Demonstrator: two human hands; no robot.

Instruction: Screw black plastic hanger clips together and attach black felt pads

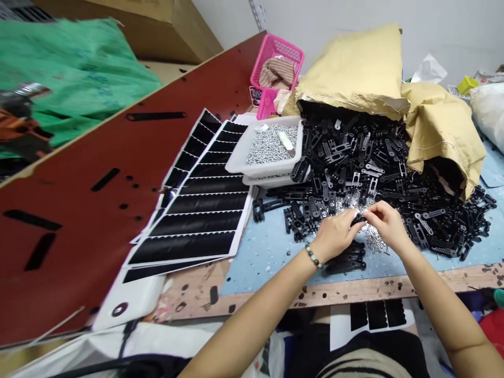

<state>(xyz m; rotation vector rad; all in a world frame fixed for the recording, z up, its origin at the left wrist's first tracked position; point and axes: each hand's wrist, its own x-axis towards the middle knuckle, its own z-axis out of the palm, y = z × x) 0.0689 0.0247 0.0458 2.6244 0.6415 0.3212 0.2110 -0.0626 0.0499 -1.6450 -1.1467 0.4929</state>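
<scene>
A small black part [357, 220] was pinched between the nearly closed fingers of the left hand [334, 234] and the right hand [388, 223]. It was held just above loose silver screws [374, 241] on a pale blue mat [268, 252], beside a heap of black brackets [354, 157] spilling from a kraft paper sack [350, 68].

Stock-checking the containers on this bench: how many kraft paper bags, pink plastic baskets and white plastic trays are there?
Kraft paper bags: 2
Pink plastic baskets: 2
White plastic trays: 2
Total: 6
</scene>
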